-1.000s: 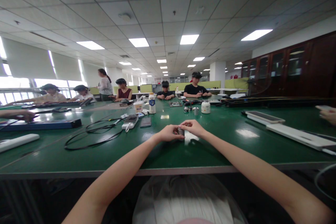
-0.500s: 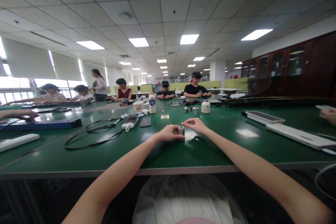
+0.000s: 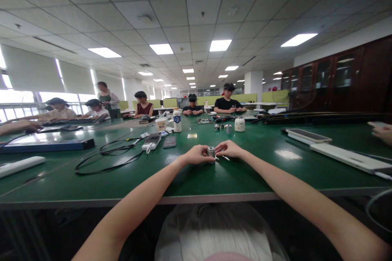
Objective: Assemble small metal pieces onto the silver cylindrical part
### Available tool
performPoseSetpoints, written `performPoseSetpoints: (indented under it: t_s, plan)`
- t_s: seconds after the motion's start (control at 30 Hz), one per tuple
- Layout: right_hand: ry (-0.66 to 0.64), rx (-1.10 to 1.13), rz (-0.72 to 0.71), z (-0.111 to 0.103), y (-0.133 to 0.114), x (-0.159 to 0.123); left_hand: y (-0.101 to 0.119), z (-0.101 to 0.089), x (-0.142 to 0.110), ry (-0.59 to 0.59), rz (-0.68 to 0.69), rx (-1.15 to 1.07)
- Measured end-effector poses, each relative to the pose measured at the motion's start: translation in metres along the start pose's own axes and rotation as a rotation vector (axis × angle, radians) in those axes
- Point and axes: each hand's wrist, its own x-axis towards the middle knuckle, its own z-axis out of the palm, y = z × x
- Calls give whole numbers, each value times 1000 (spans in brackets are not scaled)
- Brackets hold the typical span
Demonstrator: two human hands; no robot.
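A small grey metal cylinder (image 3: 210, 153) stands on the green table (image 3: 196, 179) straight ahead of me. My left hand (image 3: 196, 155) is curled around its left side and holds it. My right hand (image 3: 228, 149) sits just to its right, fingers pinched together beside the cylinder's top; whatever they pinch is too small to make out. Two thin light slivers (image 3: 225, 157) lie on the table under my right hand.
A black cable loop (image 3: 105, 157), a power bank (image 3: 151, 142) and a phone (image 3: 170, 141) lie left of centre. A bottle (image 3: 177, 120), a cup (image 3: 161, 124) and a white jar (image 3: 239, 124) stand further back. A phone and white strips (image 3: 343, 155) lie right. Several people sit at the far side.
My right hand lifted off the cylinder, then came back down beside it. The left hand stayed on the cylinder. A standing person at the far left walked leftward.
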Motion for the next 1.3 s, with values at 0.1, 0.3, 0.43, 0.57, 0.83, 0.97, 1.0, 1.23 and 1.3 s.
performPoseSetpoints:
  t_s: [0.1,0.3,0.43,0.57,0.83,0.97,1.0,1.23,1.3]
  plan:
    - [29,36,14,1,-4,-1,-2,0,1,3,1,7]
    - [308,135,-166,9,-32,-4,-3,0,2,0,-6,6]
    - [303,155,-223,19,-48,-7,-2,0,2,6,-6,14]
    - [338,152,-250,26,-55,-10,-2,1,2,9,-21,17]
    - [290,152,-256,28,-59,-13,-2,1,2,1,-13,9]
    - [292,177,-233,27,-60,-13,0,0,1,0,-12,8]
    - [308,193,-220,27,-60,-12,0,0,1,1,-17,7]
    - [408,242,-157,23,-58,-10,-1,0,1,-1,-17,12]
    - [348,246,-145,24,-59,-12,-2,0,1,3,-18,31]
